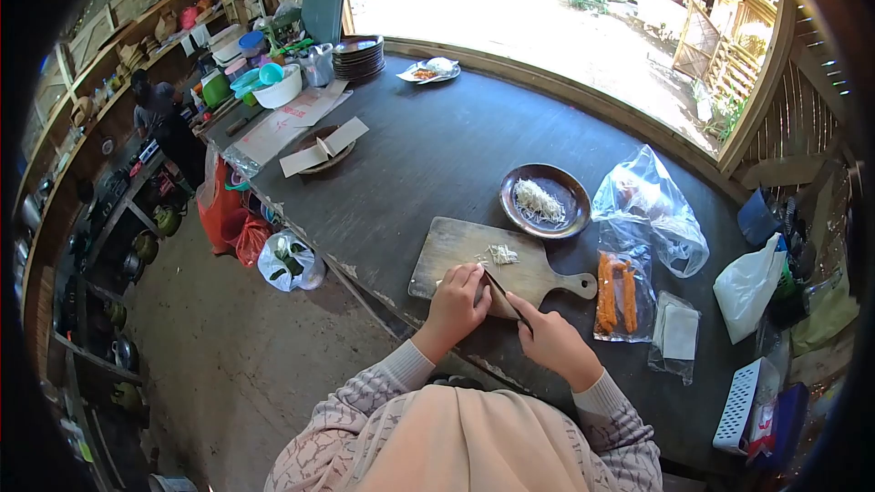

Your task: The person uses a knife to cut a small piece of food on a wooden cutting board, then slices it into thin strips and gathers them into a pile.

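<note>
A wooden cutting board [456,241] with a handle lies near the table's front edge. My right hand [556,343] is closed round the handle of a knife [507,296], whose dark blade slants across the board to my left hand. My left hand [453,308] presses down on the board with bent fingers beside the blade. What sits under those fingers is mostly hidden; a small pale bit shows at their edge. Just beyond the knife lies a little heap of thin pale shreds [502,254]. Behind the board, a brown plate [578,189] carries a larger mound of white shreds [539,201].
Right of the board lie a clear bag of orange sticks [629,296], a crumpled plastic bag [643,205] and a white packet [676,332]. Stacked plates [358,59], a plate of food [428,71] and containers stand farther back. Another person [169,123] is at the left.
</note>
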`<act>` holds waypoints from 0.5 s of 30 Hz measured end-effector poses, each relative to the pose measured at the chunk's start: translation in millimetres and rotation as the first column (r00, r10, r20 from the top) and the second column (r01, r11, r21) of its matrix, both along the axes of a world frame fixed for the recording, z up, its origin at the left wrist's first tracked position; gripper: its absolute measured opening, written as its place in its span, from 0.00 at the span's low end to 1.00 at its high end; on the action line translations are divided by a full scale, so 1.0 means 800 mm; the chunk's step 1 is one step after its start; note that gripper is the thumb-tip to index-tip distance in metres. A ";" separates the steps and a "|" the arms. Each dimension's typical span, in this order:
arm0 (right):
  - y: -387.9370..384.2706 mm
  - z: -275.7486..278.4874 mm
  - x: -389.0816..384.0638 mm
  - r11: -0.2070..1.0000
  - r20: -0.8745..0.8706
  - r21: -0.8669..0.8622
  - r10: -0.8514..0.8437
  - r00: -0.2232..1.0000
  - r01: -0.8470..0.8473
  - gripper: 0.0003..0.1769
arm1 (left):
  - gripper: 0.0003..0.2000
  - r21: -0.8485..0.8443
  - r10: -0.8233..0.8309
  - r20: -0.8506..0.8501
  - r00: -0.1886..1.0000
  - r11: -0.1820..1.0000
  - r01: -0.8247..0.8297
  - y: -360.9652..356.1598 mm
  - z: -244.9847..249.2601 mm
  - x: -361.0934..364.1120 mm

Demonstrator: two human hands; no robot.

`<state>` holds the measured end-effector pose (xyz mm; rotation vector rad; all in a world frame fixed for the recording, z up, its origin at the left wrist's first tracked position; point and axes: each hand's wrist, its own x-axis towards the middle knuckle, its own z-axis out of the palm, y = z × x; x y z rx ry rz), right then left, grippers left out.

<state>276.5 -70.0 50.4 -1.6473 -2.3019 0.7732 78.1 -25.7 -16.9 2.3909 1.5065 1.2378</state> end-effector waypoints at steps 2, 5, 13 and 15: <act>-0.006 0.006 0.001 1.000 0.010 0.009 -0.006 1.000 0.006 0.30 | 0.18 0.010 -0.007 -0.005 1.000 1.000 0.007 0.000 -0.002 -0.001; -0.009 0.006 0.004 0.999 -0.007 0.036 0.010 1.000 -0.010 0.30 | 0.18 0.002 -0.008 -0.019 1.000 1.000 0.008 -0.001 0.001 -0.001; -0.005 -0.030 -0.009 0.995 -0.069 0.086 -0.039 0.997 0.045 0.31 | 0.19 -0.019 0.003 -0.025 1.000 1.000 -0.003 -0.010 -0.005 -0.003; 0.005 -0.029 -0.010 0.988 -0.101 0.139 -0.048 0.994 0.062 0.32 | 0.19 -0.011 -0.003 -0.023 1.000 1.000 0.003 -0.002 0.000 -0.002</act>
